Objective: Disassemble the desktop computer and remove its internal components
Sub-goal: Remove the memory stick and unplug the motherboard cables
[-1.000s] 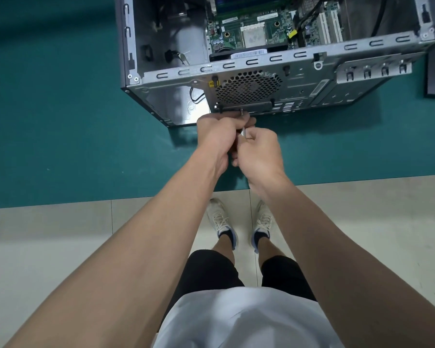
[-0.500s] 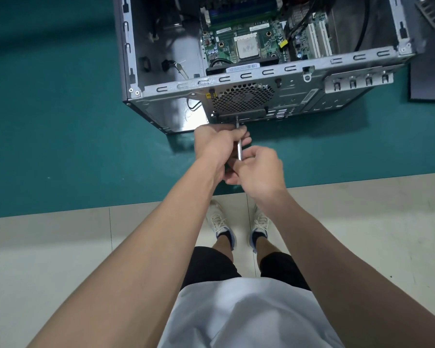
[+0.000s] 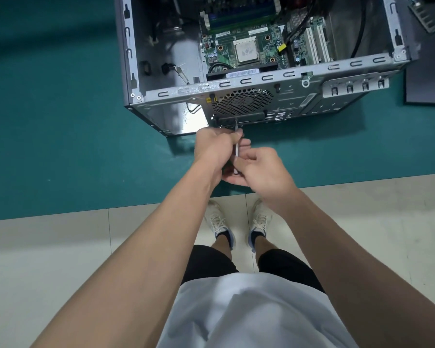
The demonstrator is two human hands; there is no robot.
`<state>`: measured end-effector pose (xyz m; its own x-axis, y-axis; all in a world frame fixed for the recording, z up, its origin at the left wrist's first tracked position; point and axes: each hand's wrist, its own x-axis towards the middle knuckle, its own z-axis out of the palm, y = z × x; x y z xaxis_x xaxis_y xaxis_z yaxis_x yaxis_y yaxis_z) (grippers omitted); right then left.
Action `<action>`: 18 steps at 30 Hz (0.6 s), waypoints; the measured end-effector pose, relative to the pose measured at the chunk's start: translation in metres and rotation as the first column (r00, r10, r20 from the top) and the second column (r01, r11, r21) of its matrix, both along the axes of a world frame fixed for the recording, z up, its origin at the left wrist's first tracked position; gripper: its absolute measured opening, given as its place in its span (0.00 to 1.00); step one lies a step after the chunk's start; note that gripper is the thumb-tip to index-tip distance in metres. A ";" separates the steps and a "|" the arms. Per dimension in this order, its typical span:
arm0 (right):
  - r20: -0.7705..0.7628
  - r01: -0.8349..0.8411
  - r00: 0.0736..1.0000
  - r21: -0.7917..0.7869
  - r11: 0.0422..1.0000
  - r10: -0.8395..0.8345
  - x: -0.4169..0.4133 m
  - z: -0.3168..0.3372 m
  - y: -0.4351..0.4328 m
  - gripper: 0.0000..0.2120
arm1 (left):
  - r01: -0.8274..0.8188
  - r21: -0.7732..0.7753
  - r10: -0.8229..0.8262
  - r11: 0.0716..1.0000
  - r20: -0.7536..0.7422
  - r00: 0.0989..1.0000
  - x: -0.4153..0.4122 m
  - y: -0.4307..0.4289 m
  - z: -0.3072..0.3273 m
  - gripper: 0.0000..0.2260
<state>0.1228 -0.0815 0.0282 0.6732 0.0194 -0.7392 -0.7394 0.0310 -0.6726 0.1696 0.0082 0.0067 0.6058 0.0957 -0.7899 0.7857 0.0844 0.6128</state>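
Left hand and right hand clenched together.

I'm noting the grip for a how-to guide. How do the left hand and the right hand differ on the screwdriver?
The left hand sits nearer the case, closed around the screwdriver shaft close to the tip; the right hand sits nearer the person, at the handle end. The left hand shows its back as a fist; the right hand's fingers curl looser. Both hold the same screwdriver, below the fan grille.
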 end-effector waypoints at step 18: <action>-0.017 0.043 0.999 -0.123 0.991 -0.046 0.007 0.004 -0.003 0.05 | 0.049 -0.034 -0.048 0.998 0.003 0.999 -0.001 0.001 0.003 0.06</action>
